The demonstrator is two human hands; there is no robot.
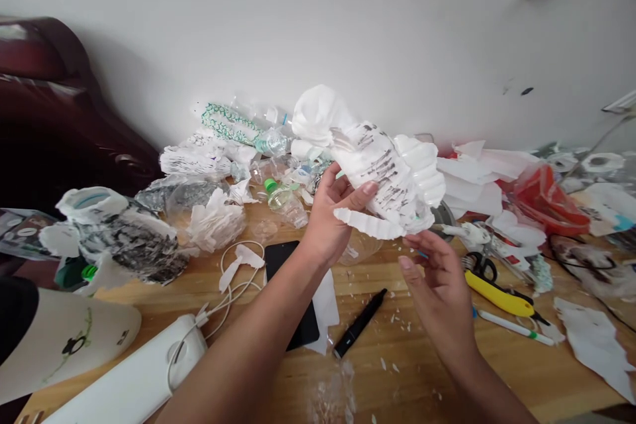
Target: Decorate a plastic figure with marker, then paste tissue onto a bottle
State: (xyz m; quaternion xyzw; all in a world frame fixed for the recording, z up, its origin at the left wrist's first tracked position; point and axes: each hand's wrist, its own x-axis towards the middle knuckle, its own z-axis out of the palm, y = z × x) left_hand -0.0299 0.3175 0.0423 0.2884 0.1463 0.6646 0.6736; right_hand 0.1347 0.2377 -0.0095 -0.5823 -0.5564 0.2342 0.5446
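Observation:
My left hand (330, 215) grips a white paper-covered craft figure (385, 175) from below, its thumb on the near side. Short black strokes run over the figure's body, and ribbed, fin-like pieces stick out at its upper left, right side and lower edge. Just under the figure's lower right end, my right hand (440, 285) has its fingers curved and apart, with nothing seen between them. Whether a fingertip touches the figure I cannot tell. Below on the table lie a black marker (360, 323) and a black phone (298, 318), partly hidden by my left forearm.
Yellow-handled cutter (499, 293), scissors (481, 267) and a white pen (517, 328) lie to the right. A black-streaked craft piece (134, 238), a white power bank-like box (129, 377) and a cup (74, 338) stand left. Plastic bottles (285, 202) and paper scraps line the wall.

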